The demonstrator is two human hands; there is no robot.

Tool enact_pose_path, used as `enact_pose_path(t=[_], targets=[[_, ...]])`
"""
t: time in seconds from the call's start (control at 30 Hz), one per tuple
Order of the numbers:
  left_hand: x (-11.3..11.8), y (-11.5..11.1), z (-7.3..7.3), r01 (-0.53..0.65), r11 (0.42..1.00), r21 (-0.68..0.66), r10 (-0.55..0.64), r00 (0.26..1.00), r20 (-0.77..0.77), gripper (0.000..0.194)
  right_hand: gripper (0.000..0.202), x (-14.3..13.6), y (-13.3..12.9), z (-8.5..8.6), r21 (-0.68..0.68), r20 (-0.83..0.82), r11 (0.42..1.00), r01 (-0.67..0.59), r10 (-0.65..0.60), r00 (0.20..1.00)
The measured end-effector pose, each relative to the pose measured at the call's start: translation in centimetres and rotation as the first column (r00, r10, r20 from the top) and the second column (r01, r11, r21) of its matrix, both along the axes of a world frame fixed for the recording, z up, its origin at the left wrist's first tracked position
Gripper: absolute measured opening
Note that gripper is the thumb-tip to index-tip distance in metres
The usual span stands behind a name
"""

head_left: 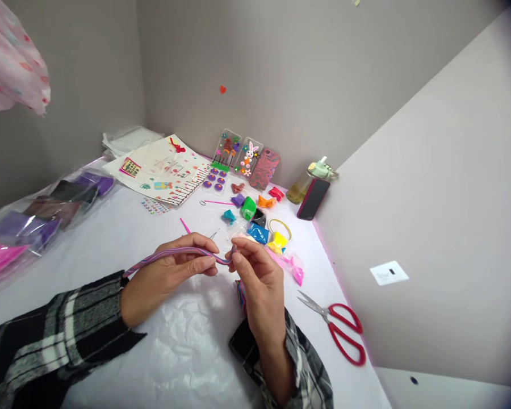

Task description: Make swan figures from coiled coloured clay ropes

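Note:
A long thin roll of marbled purple and pink clay [166,254] runs from my left sleeve over the back of my left hand to my fingertips. My left hand [170,278] pinches the roll near its end between thumb and fingers. The tip of the roll bends upward, held between the thumb and forefinger of my right hand [262,281]. Under my right wrist, a multicoloured striped piece [241,296] shows in part; the rest is hidden. Just beyond my hands lie a blue packet [258,233] and a yellow packet [277,243] of clay.
Red-handled scissors [334,324] lie at the right edge. Further back are a green packet [248,208], a pink tool [184,226], decorated phone cases [247,157], a phone [314,199], a bottle [306,182] and a drawing sheet [162,170]. Bagged clay packs [46,221] line the left.

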State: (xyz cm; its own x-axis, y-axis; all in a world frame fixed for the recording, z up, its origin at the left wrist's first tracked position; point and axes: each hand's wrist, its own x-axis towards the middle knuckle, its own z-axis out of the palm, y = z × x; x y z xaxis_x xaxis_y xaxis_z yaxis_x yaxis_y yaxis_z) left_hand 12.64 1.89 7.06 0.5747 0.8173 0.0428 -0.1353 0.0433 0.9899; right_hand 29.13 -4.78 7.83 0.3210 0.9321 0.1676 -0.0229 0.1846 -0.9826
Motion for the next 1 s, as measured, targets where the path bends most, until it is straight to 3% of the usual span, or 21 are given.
enact_pose_path(t=[0.17,0.37,0.67,0.83,1.0], targets=[[-0.01,0.21,-0.12,-0.003,1.0,0.029,0.004,1.0,-0.016,0.014,0.002,-0.25,-0.21,0.04,0.018,0.094,1.0,0.005,-0.007,0.996],[0.02,0.14,-0.24,-0.018,1.0,0.01,0.018,1.0,-0.018,0.017,0.009,-0.31,-0.18,0.31,0.027,0.225,1.0,0.003,-0.009,0.974],[0.16,0.27,-0.15,-0.014,1.0,0.01,0.014,1.0,-0.018,0.016,0.008,-0.6,-0.33,0.19,0.047,0.25,0.999,-0.004,-0.007,0.968],[-0.03,0.19,-0.51,-0.005,1.0,0.011,0.005,1.0,-0.019,0.021,0.023,-0.86,-0.57,0.15,0.113,0.405,0.993,-0.032,-0.017,0.914],[-0.07,0.2,-0.79,-0.043,0.999,-0.007,0.043,0.999,0.0,0.02,0.016,-0.74,-0.61,0.07,0.183,0.544,0.983,-0.028,-0.078,0.835]])
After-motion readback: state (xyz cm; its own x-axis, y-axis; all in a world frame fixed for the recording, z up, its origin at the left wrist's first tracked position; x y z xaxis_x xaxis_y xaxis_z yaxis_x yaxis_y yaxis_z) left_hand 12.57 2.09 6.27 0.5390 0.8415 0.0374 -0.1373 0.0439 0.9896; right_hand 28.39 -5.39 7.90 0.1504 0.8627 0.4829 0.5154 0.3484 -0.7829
